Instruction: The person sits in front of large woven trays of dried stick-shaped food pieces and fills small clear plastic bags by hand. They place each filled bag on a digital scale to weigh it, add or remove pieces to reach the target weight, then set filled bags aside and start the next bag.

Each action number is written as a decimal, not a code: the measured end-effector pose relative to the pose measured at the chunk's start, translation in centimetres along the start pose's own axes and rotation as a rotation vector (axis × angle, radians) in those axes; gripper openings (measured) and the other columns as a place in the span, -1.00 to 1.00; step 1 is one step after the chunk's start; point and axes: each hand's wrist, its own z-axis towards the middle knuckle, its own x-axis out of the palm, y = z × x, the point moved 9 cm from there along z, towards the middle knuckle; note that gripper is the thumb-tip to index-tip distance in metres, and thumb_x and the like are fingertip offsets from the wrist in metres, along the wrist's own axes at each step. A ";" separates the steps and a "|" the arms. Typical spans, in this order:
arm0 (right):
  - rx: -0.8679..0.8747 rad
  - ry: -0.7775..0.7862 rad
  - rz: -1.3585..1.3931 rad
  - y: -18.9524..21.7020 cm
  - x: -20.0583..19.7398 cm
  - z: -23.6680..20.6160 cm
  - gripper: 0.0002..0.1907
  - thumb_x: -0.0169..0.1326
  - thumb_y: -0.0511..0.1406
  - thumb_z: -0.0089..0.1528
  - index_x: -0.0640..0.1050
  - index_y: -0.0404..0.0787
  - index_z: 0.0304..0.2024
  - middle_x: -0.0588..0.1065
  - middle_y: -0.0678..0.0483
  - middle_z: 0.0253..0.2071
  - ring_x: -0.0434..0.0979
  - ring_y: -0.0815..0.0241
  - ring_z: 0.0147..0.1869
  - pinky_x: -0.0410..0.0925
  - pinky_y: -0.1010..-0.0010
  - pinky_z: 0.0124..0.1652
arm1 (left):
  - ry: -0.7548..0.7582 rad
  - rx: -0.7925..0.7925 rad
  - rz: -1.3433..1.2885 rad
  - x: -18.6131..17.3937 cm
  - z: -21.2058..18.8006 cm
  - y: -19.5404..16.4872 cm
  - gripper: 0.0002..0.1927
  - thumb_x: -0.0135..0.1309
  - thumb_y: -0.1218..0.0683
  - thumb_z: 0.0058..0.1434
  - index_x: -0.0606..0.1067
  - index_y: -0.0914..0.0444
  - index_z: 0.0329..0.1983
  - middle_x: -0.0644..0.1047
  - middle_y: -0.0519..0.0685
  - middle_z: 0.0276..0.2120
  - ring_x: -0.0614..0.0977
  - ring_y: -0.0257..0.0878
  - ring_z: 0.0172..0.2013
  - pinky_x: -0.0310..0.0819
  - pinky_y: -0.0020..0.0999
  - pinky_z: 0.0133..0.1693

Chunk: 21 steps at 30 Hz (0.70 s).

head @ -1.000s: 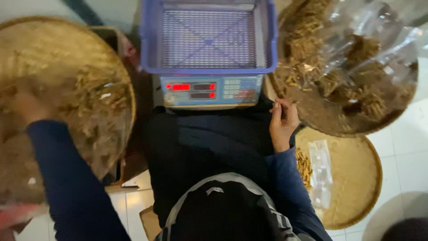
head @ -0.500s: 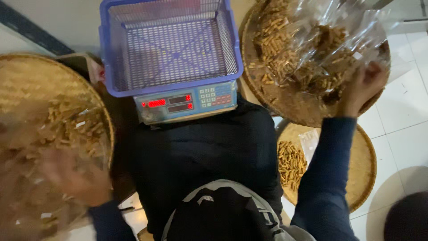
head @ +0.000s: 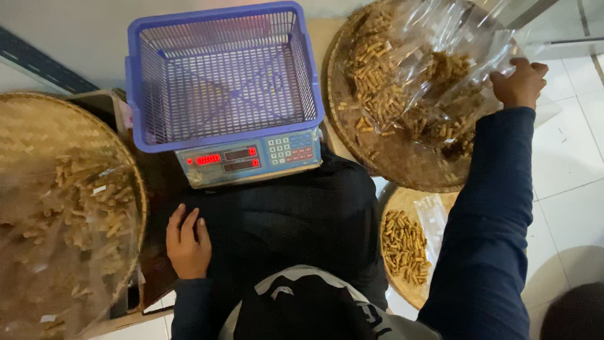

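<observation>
Looking down from my head camera, my right hand [head: 519,82] is stretched out to the far right, its fingers closed on the edge of a clear plastic bag [head: 440,69] partly filled with short tan sticks. The bag lies across a round woven tray [head: 390,164] that also carries loose sticks. My left hand [head: 187,242] rests flat and empty on my dark lap, fingers loosely spread, just beside a second woven tray [head: 38,138] on my left, where more sticks lie under clear plastic.

Straight ahead, an empty blue plastic basket [head: 220,75] sits on an electronic scale [head: 251,157] with red lit digits. A third, lower tray [head: 409,208] by my right knee holds a small pile of sticks [head: 406,245] and a flat clear bag.

To handle the bag well, I judge I should grip it near its mouth and keep that end raised, since the thin film could sag and spill sticks. Bringing my free hand under its belly would steady the weight.
</observation>
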 end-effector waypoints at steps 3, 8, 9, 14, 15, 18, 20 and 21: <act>-0.028 -0.150 0.131 0.4 -1.7 0.4 -0.29 0.29 -0.26 0.12 0.44 -0.13 0.33 0.28 -0.22 0.29 0.37 -0.38 0.25 0.34 -0.11 0.12 | -0.019 0.006 0.019 -0.2 0.0 -0.3 -0.77 0.17 0.27 0.32 0.58 0.31 0.04 0.53 0.18 0.16 0.58 0.13 0.14 0.50 -0.07 0.18; -0.053 -0.084 -0.019 -0.2 -1.6 1.5 -0.63 0.31 -0.26 0.13 0.59 -0.10 -0.01 0.35 -0.23 0.19 0.43 -0.36 0.12 0.34 -0.12 0.03 | -0.019 0.009 0.075 -0.2 0.2 -0.1 -0.78 0.19 0.26 0.29 0.59 0.29 0.01 0.55 0.13 0.13 0.59 0.11 0.11 0.47 -0.01 0.25; -0.104 -0.122 -0.036 0.0 -1.9 1.5 -0.72 0.26 -0.29 0.13 0.58 -0.11 -0.10 0.37 -0.20 0.18 0.43 -0.33 0.14 0.35 -0.11 0.05 | -0.020 0.015 0.076 -0.1 0.3 -0.1 -0.78 0.19 0.26 0.30 0.59 0.29 0.01 0.55 0.12 0.13 0.59 0.11 0.10 0.47 0.00 0.25; -0.471 -0.206 -0.094 2.7 -3.0 0.3 -0.91 0.20 -0.37 0.06 0.56 -0.09 -0.40 0.49 -0.01 0.12 0.39 -0.26 0.28 0.28 -0.10 0.09 | -0.021 0.025 0.054 -0.1 0.6 -0.5 -0.81 0.18 0.24 0.31 0.59 0.27 -0.01 0.57 0.11 0.10 0.60 0.12 0.08 0.48 0.03 0.25; -0.548 -0.212 -0.111 3.2 -3.2 -0.2 -0.91 0.20 -0.38 0.08 0.55 -0.10 -0.38 0.49 0.02 0.06 0.39 -0.21 0.28 0.26 -0.09 0.10 | -0.012 0.033 0.053 0.0 0.6 -0.6 -0.82 0.18 0.24 0.31 0.59 0.27 -0.02 0.57 0.10 0.09 0.60 0.11 0.08 0.48 0.03 0.25; -0.759 -0.264 -0.185 5.4 -4.8 -2.2 -0.92 0.20 -0.38 0.15 0.54 -0.12 -0.35 0.49 0.09 -0.10 0.38 -0.11 0.23 0.25 -0.03 0.12 | 0.008 0.053 0.057 0.1 0.8 -0.6 -0.84 0.18 0.23 0.31 0.59 0.26 -0.05 0.58 0.07 0.07 0.61 0.08 0.05 0.47 0.05 0.24; -0.839 -0.290 -0.198 6.6 -6.3 -3.0 -0.91 0.20 -0.38 0.22 0.51 -0.17 -0.32 0.45 0.04 -0.16 0.39 -0.09 0.16 0.28 0.06 0.09 | 0.023 0.064 0.070 0.2 0.8 -0.5 -0.85 0.19 0.22 0.30 0.60 0.25 -0.06 0.59 0.05 0.06 0.62 0.05 0.04 0.47 0.05 0.24; -0.867 -0.278 -0.169 7.1 -7.0 -3.1 -0.90 0.18 -0.39 0.26 0.49 -0.21 -0.30 0.43 0.01 -0.18 0.39 -0.07 0.12 0.29 0.11 0.08 | 0.028 0.061 0.071 0.3 0.8 -0.4 -0.84 0.19 0.21 0.29 0.60 0.25 -0.07 0.59 0.05 0.05 0.62 0.05 0.04 0.46 0.05 0.23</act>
